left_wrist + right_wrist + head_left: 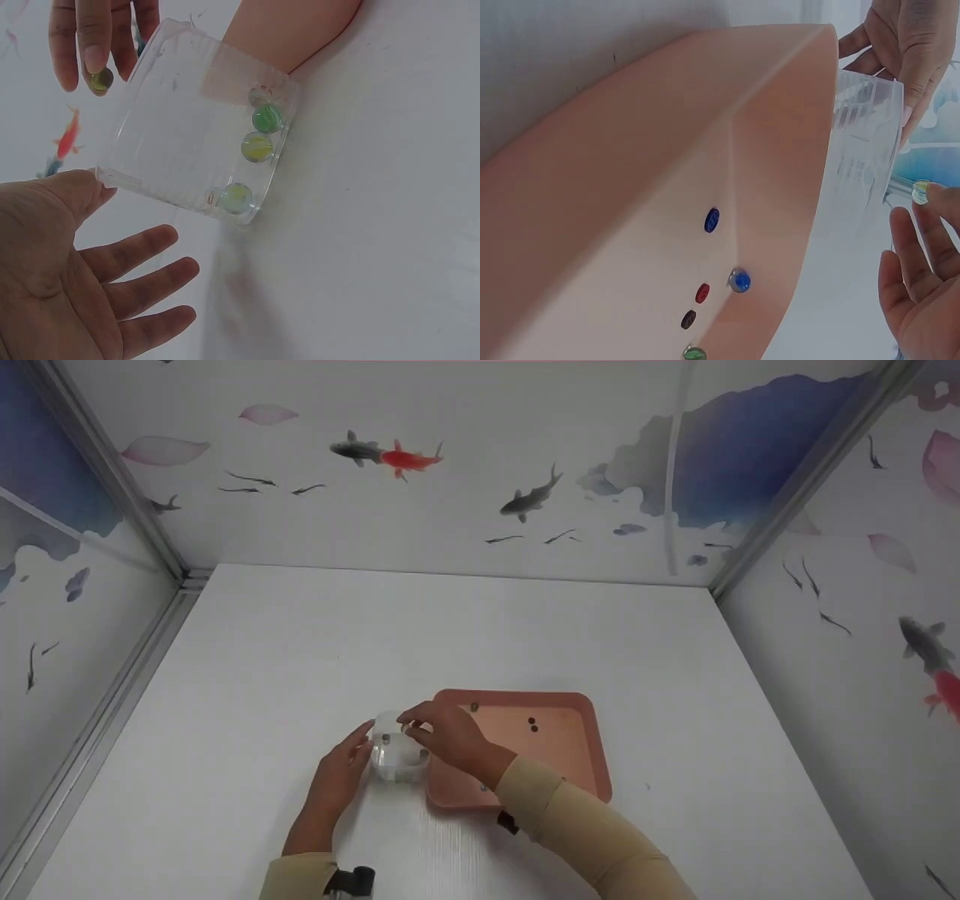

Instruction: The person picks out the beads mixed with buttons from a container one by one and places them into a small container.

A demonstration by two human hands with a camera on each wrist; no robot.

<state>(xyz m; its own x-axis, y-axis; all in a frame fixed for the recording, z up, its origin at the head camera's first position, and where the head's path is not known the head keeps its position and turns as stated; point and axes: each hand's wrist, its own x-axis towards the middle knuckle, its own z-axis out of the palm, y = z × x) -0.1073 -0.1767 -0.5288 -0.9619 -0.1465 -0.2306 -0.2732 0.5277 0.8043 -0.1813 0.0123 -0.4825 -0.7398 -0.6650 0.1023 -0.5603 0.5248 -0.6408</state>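
Note:
My right hand (450,735) pinches a yellowish glass marble (101,79) between thumb and fingertips, over the mouth of a clear plastic container (401,772). In the left wrist view, a green marble (266,118), a yellow-swirled marble (257,147) and a pale marble (236,198) lie at the container's bottom. On the container's left side, my left hand (341,772) touches the rim near the thumb, with the other fingers extended and apart. Right beside the container stands a pink tray (600,750), partly covered by my right forearm in the head view.
Inside the tray, the right wrist view shows a blue button (712,220), a red button (703,292), a dark button (688,319), a blue marble (739,280) and a green marble (694,352). Fish-patterned panels (465,525) enclose the white table (300,637) at the back and sides.

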